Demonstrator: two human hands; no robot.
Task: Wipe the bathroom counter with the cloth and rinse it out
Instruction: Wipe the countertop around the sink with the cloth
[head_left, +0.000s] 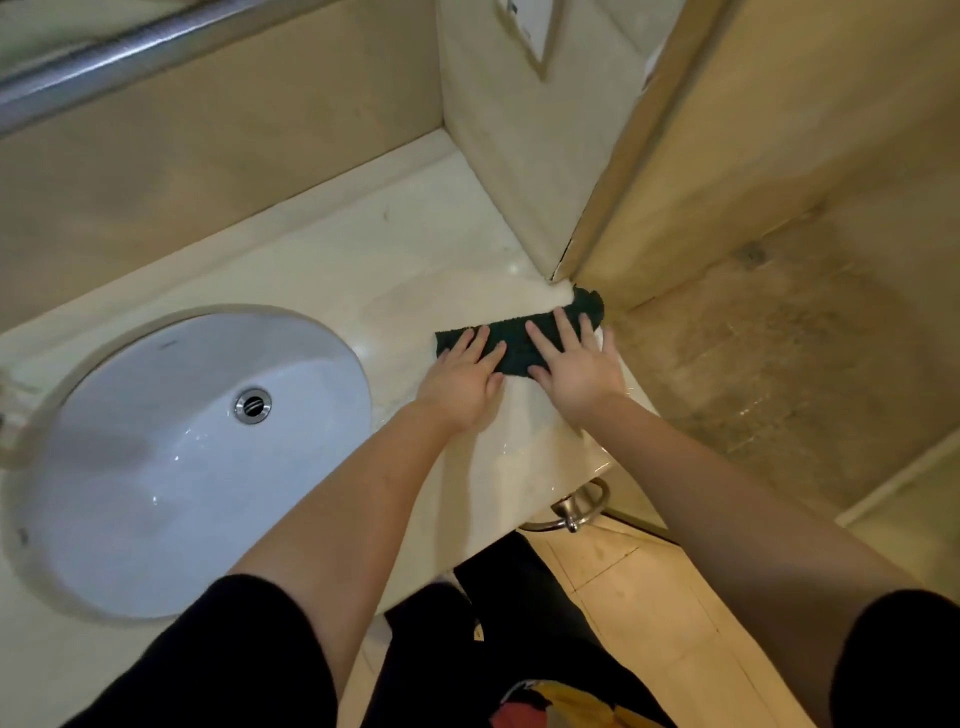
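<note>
With both the left hand (464, 375) and the right hand (576, 370) spread flat, pressing the dark green cloth (519, 340) onto the counter (322, 260) under their fingers, the stroke probably goes best with even pressure, drawn back from the corner beyond the fingertips.

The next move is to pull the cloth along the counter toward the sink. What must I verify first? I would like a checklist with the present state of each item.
1. Left hand flat on the cloth: ok.
2. Right hand flat on the cloth: ok.
3. Cloth spread out: not ok, its far right end is crumpled at the corner of the counter.
4. Path along the counter from the cloth to the sink: ok, nothing stands in the way.
5. Drain open for the rinse: cannot tell.
</note>
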